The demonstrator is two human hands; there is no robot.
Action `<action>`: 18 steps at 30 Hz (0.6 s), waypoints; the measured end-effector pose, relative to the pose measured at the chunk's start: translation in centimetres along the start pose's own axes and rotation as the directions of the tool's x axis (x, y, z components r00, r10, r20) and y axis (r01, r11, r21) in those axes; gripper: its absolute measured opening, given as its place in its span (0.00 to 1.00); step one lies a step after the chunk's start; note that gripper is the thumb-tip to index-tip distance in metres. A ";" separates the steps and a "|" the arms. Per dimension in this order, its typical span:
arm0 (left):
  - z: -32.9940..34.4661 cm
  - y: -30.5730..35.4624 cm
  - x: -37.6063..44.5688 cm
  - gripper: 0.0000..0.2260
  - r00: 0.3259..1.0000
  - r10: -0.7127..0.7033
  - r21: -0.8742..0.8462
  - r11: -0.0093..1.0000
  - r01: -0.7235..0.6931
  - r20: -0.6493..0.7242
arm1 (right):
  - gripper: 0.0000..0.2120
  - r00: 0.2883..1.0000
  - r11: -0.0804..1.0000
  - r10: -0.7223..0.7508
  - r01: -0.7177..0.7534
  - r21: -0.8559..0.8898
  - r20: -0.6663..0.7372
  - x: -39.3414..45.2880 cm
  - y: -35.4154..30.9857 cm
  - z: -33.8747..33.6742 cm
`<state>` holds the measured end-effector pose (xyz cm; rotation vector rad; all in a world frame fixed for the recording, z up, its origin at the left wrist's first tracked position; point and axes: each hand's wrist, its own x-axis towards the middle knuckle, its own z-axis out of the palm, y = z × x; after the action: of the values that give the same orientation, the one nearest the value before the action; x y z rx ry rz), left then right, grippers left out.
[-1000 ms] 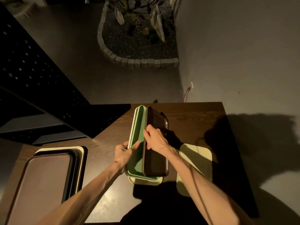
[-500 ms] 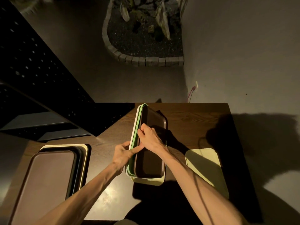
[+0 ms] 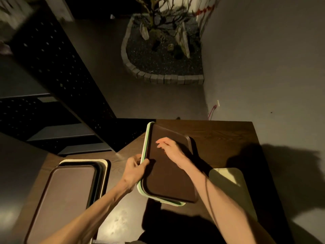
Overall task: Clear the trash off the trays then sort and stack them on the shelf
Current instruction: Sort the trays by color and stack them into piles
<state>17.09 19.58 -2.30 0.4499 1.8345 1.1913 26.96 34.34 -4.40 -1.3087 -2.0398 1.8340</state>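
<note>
A brown tray [image 3: 168,178] lies flat on top of a green tray [image 3: 145,138] and a pale one beneath, stacked in the middle of the wooden table [image 3: 219,136]. My left hand [image 3: 134,169] grips the left edge of that stack, fingers curled round the rims. Above the brown tray's far half my right hand [image 3: 169,148] hovers or rests with loosely spread fingers, holding nothing. A second stack, brown tray [image 3: 65,194] over a dark and a cream tray, sits at the table's left. One pale yellow-green tray [image 3: 233,189] lies alone at the right.
A black perforated metal shelf [image 3: 52,71] stands to the left, beyond the table. A stone-edged planter bed [image 3: 163,67] with a plant lies on the floor ahead. A grey wall [image 3: 263,59] runs along the right side, carrying my shadow.
The brown tray, held upright on edge a second ago, has been lowered flat onto the green tray. My right hand has let go of its edge and opened above it.
</note>
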 end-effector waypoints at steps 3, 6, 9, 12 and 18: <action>-1.7 -0.1 -0.5 0.08 1.000 0.016 -0.008 1.000 -0.016 0.005 | 0.15 0.944 0.891 0.069 -0.204 -0.406 -0.324 -0.6 2.3 -0.6; -4.0 0.1 -0.9 0.10 1.000 0.024 -0.047 0.999 -0.024 0.013 | 0.26 0.829 0.802 0.064 -0.374 -0.466 -0.555 -1.9 3.7 -0.7; -6.9 0.1 -1.3 0.10 0.996 0.054 -0.090 0.995 -0.048 0.069 | 0.39 0.845 0.921 0.286 -0.373 -0.114 -0.451 -2.0 4.2 -0.3; -9.5 -0.6 -1.7 0.11 0.989 0.034 -0.196 0.981 -0.005 0.146 | 0.47 0.866 0.829 0.490 -0.429 0.359 -0.099 -1.0 5.4 1.5; -14.9 -1.5 -2.4 0.17 0.950 -0.115 -0.251 0.949 0.192 0.291 | 0.44 0.870 0.812 0.478 -0.385 0.438 -0.120 -1.8 3.3 5.9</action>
<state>6.42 9.09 -0.16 0.2880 1.4146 1.1902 26.31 28.36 -7.94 -1.8519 -1.2190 2.0099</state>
